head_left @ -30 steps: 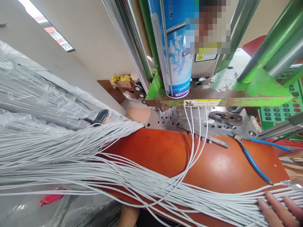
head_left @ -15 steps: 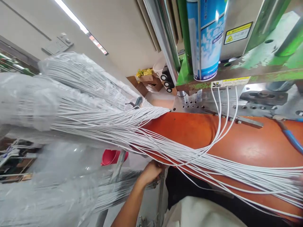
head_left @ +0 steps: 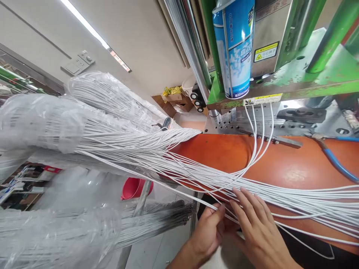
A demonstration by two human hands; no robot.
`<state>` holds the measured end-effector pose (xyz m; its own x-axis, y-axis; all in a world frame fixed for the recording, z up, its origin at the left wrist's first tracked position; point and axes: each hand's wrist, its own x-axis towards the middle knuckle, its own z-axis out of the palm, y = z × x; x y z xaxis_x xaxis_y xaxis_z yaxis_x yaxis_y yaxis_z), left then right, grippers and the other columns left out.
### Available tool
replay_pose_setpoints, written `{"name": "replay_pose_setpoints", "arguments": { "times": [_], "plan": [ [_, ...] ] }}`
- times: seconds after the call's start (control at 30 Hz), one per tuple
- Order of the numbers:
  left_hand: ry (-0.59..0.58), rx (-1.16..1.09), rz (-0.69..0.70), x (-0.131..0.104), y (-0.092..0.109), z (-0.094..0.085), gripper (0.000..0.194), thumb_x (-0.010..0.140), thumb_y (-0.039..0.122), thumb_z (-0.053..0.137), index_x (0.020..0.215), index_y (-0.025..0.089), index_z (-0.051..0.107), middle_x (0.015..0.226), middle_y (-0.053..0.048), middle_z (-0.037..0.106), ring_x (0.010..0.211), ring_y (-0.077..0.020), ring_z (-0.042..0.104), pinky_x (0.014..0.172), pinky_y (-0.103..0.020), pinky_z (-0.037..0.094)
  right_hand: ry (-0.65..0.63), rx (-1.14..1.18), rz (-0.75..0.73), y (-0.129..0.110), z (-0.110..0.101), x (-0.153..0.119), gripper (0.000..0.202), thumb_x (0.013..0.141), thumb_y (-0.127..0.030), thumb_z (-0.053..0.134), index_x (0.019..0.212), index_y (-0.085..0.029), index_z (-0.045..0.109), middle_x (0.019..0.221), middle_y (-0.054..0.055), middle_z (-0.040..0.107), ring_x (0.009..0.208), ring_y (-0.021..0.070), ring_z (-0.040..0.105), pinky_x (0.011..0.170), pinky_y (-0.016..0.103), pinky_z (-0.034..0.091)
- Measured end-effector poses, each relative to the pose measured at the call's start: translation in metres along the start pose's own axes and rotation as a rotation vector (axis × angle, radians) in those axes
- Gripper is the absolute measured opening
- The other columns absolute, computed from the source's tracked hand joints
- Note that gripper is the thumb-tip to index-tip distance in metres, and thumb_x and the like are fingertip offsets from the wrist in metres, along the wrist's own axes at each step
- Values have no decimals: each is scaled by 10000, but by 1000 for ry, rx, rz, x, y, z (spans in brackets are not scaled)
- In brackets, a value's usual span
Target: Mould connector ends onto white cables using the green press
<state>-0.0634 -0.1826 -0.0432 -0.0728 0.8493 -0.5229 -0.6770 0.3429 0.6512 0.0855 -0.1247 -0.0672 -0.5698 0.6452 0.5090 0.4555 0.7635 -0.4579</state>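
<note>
A long bundle of thin white cables [head_left: 280,198] runs across the orange work surface [head_left: 297,168] from the plastic-wrapped bundle at left. My left hand [head_left: 206,229] is closed at the near edge, pinching a few white cables between thumb and fingers. Right beside it, my right hand [head_left: 256,228] lies palm down with fingers stretched out, its fingertips touching the near side of the bundle; its thumb is partly hidden. Several cables curve up from the bundle to the green machine [head_left: 291,86], and their ends are hidden under its plate.
A blue spray can [head_left: 234,52] stands on the machine. Blue-handled pliers [head_left: 333,155] lie at right, near a dark metal bar [head_left: 286,141]. Wrapped cable bundles [head_left: 64,119] rest at left on a rack. Below are a red bucket [head_left: 133,188] and a metal post [head_left: 143,198].
My left hand has come up from below the table edge to pinch some cables. My right hand has moved in from the far right edge to beside it. The view has shifted slightly.
</note>
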Motion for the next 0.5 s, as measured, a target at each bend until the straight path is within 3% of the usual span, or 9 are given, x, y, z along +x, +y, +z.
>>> {"name": "replay_pose_setpoints", "arguments": {
  "times": [0.1,0.27,0.33,0.4,0.5],
  "plan": [
    [43,-91,-48,1,12,11,305,940,377,703,1124,137,737,1107,-157,763,1043,-283,735,920,-382,560,6,22,63,-6,5,5,290,1010,-333,541,1258,-205,621,1637,99,417,1526,354,339,1268,587,196],
    [-27,33,8,8,37,16,367,950,468,674,985,105,723,1020,-171,756,911,-267,748,859,-388,576,-15,-86,88,9,-6,8,248,998,-241,483,1195,-180,621,1637,142,407,1539,380,304,1256,637,195],
    [-16,226,27,11,47,14,448,940,558,659,1001,117,713,1018,-161,748,878,-256,737,785,-369,584,-42,-138,77,19,-9,8,229,969,-164,485,1151,-168,623,1637,165,398,1538,397,298,1239,663,215],
    [6,577,81,9,62,11,465,928,598,658,963,138,717,948,-109,740,802,-208,700,693,-296,551,-86,-161,11,29,-11,6,235,939,-104,508,1126,-180,628,1637,157,398,1533,402,306,1224,679,232],
    [52,1149,215,-3,87,8,483,905,596,691,713,154,682,651,-14,626,612,-127,554,589,-240,430,-134,-97,-59,41,-18,6,189,948,-123,536,1064,-228,642,1573,102,491,1489,386,379,1194,703,256]
  ]
}}
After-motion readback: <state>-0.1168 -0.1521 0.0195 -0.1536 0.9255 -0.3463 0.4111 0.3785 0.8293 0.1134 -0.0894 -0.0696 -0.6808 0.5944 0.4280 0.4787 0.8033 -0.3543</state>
